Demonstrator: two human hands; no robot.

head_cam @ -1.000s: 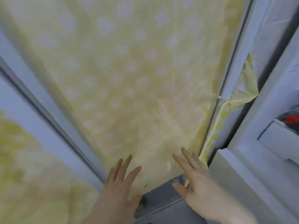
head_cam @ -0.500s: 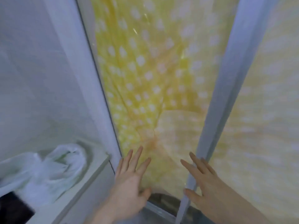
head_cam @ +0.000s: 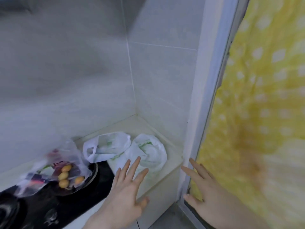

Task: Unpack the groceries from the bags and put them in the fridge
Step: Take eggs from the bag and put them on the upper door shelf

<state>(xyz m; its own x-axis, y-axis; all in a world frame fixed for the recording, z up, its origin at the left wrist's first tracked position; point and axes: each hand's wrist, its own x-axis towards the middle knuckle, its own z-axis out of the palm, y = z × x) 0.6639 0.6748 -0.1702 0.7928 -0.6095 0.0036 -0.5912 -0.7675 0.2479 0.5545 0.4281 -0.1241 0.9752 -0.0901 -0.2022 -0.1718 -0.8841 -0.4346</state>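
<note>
Two white plastic bags with green print lie in the counter corner: one [head_cam: 107, 147] to the left and one [head_cam: 149, 152] to the right, both slumped. A clear bag [head_cam: 54, 169] holding small orange fruits [head_cam: 63, 176] and dark packets rests on the black hob. My left hand [head_cam: 127, 192] hovers open over the counter edge, just in front of the right white bag. My right hand [head_cam: 208, 192] is open with spread fingers at the fridge's lower left edge. The fridge [head_cam: 203, 100] fills the right side, draped in a yellow dotted cover [head_cam: 257, 113].
A black glass hob [head_cam: 54, 205] with burners takes the lower left. The cream counter [head_cam: 165, 177] ends at the fridge side. Grey tiled walls [head_cam: 156, 80] meet in the corner behind the bags. A strip of floor shows below, between counter and fridge.
The view has swung left from the yellow-covered fridge front to the counter corner with the bags. Both hands stay open and empty, now near the counter edge and fridge side.
</note>
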